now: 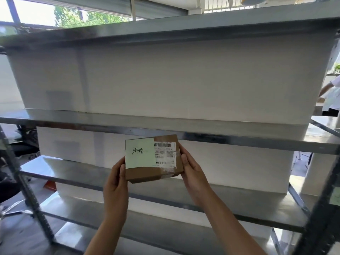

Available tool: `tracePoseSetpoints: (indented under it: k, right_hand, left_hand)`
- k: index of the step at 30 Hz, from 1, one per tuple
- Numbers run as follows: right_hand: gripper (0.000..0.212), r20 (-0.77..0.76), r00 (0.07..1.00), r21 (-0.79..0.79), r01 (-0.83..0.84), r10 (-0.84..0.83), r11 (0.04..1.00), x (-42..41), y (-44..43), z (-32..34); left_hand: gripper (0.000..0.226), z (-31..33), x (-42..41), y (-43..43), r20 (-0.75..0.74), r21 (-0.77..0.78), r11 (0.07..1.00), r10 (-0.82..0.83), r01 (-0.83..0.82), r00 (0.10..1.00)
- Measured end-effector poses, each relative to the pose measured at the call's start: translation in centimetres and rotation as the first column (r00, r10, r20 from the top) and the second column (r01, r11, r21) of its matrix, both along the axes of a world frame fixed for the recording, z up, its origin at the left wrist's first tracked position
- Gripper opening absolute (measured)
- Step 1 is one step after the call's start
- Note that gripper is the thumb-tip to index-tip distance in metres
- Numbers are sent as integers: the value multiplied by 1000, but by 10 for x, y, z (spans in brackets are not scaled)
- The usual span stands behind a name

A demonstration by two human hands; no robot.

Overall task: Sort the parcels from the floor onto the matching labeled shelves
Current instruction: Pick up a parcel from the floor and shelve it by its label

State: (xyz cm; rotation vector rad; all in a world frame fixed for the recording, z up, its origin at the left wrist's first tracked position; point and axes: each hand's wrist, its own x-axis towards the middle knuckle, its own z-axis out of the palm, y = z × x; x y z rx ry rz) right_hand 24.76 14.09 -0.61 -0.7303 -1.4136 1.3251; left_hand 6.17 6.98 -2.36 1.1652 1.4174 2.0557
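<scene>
Steel rack (239, 140) fills the view, white boards behind every tier; window (73, 15) at 11 o'clock, another person (331, 96) at the 3 o'clock edge

Parcel (147, 173) is held in the air just below centre, in front of the middle tiers, touching no shelf. Left hand (116, 178) grips its 9 o'clock end, right hand (193, 172) its 3 o'clock end. Fingers (122, 169) pinch the box: thumbs on top, the rest curled beneath, mostly hidden

Risks:
- No shelf label is readable from here, so matching by guess could land it on the wrong tier
- The shelf lip sits close at the parcel's 12 o'clock, and a straight lift would likely knock the far edge
- Glossy tape near the right thumb may slip

Looks: a small, flat brown cardboard box, tilted toward the camera. Pale green note (139, 153) with dark handwriting covers the 10 o'clock corner. White barcode label (165, 153) sits beside it, with clear tape across
</scene>
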Motion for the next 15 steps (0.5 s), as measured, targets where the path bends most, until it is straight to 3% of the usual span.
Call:
tracePoseSetpoints:
  k: [4, 15]
  right_hand:
    - [54, 43, 995, 24, -92, 91, 995, -39, 6, 1]
    - [51, 14, 958, 43, -288, 288, 957, -173, 25, 1]
  left_hand:
    - [29, -5, -31, -10, 26, -13, 993, 114, -114, 993]
    - [29, -7, -150, -22, 86, -9, 962, 272, -272, 958]
